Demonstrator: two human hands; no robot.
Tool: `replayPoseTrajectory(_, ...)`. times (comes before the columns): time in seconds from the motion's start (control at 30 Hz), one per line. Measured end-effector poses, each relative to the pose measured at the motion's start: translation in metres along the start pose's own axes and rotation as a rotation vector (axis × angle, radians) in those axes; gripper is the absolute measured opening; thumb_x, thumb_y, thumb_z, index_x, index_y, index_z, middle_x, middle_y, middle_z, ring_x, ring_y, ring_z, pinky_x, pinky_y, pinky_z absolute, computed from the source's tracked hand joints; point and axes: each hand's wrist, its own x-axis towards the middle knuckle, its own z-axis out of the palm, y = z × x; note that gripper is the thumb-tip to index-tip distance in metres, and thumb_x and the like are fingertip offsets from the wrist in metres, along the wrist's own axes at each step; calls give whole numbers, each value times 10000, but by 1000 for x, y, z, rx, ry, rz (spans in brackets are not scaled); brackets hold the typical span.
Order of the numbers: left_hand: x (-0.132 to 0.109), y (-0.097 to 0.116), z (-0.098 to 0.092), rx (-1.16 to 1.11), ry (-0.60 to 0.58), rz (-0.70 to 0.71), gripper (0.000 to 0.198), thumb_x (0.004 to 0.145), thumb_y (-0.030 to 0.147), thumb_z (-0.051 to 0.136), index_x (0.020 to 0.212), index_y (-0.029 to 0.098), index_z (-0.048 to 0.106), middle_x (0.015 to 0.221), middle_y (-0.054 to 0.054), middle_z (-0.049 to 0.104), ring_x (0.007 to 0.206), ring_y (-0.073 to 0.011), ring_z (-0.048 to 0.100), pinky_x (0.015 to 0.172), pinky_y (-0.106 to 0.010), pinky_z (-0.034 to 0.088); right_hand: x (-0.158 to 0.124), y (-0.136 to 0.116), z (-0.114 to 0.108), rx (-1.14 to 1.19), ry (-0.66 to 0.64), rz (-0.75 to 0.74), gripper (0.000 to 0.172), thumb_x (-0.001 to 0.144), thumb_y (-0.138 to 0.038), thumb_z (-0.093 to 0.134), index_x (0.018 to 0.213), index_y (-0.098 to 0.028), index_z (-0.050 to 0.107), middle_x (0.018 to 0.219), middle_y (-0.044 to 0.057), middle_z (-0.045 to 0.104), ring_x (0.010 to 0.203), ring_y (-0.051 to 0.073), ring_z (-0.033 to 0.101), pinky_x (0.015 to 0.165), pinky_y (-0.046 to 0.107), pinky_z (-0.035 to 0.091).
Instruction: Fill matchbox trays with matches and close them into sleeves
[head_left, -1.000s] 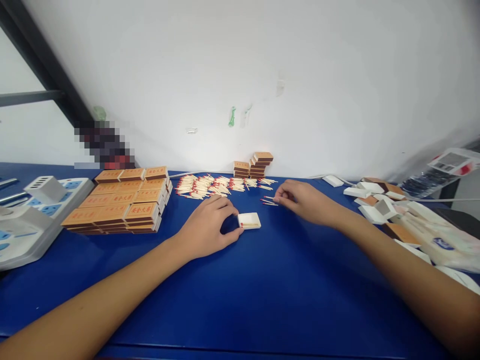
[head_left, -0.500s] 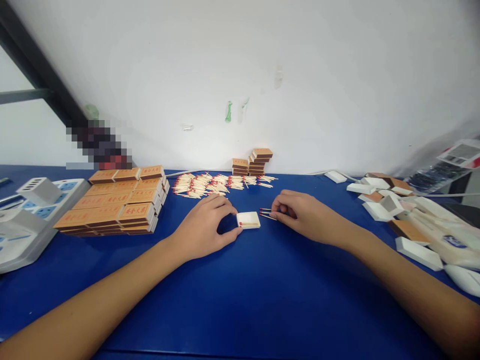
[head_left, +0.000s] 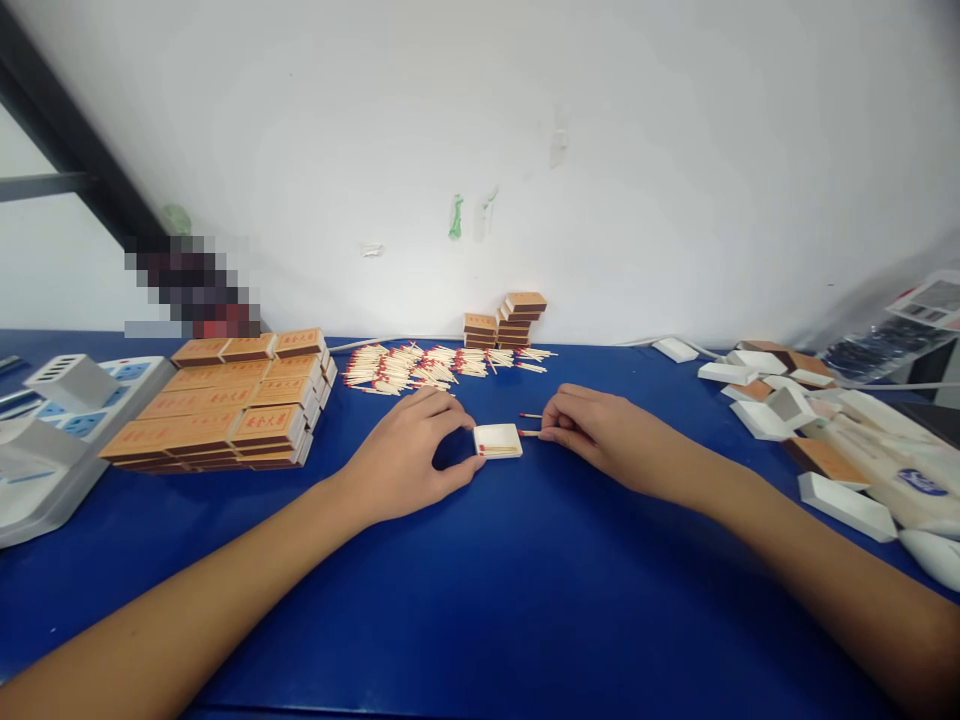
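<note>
My left hand (head_left: 412,450) steadies a white matchbox tray (head_left: 499,435), its thumb and fingers closed on the tray's left end. A few red-tipped matches lie along the near side inside the tray. Just right of it, my right hand (head_left: 600,428) pinches a match (head_left: 530,434) between thumb and finger, its red head close to the tray's right end. A second match (head_left: 530,416) sticks out to the left from behind the same fingertips. The curled fingers hide the rest of what this hand may hold.
Behind my hands lies a heap of loose matches (head_left: 382,368). Stacked matchboxes (head_left: 217,400) stand at left beside a power strip (head_left: 135,400). More boxes (head_left: 517,320) rest against the wall. At right are scattered trays and sleeves (head_left: 765,418) and a soft pack (head_left: 885,470).
The matches in my right fingers have shifted: several heads showed before, and now two show, the lower one nearer the tray. My left hand and the tray have barely moved.
</note>
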Motion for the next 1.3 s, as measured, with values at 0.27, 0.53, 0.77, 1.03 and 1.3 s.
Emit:
replayPoseTrajectory(0.27,0,7,0,-9,4,23,216,932,335,723,1114,221,703,1113,-82,696,1105,-276,634,1033,-472,518,0,-37,8,-3,92,-42,111,1042,-281,546,981,-233,627,975,44,655,783,176,618,673,299,442)
replayPoseTrajectory(0.53,0,7,0,1,7,27,226,946,360,711,1116,210,704,1120,-90,699,1110,-275,635,1037,-480,521,4,-15,7,1,120,13,141,1017,-356,599,1032,-236,671,983,56,659,815,195,632,716,320,474)
replayPoseTrajectory(0.77,-2,5,1,-5,9,23,232,947,371,711,1121,219,698,1121,-88,699,1121,-278,640,1038,-471,523,24,21,9,-13,87,117,207,1013,-366,534,924,-222,653,936,67,685,779,204,623,684,325,463)
replayPoseTrajectory(1.03,-2,3,1,2,22,34,231,945,356,713,1116,201,697,1115,-90,697,1110,-274,634,1030,-469,522,67,31,11,-125,226,249,78,954,-235,610,900,-193,649,939,82,705,808,211,631,701,319,423)
replayPoseTrajectory(1.3,-1,3,-3,26,38,58,214,954,354,701,1098,195,703,1103,-93,698,1098,-273,633,1013,-456,523,66,40,21,-121,286,203,126,977,-283,585,956,-197,674,943,82,689,786,214,619,717,334,424)
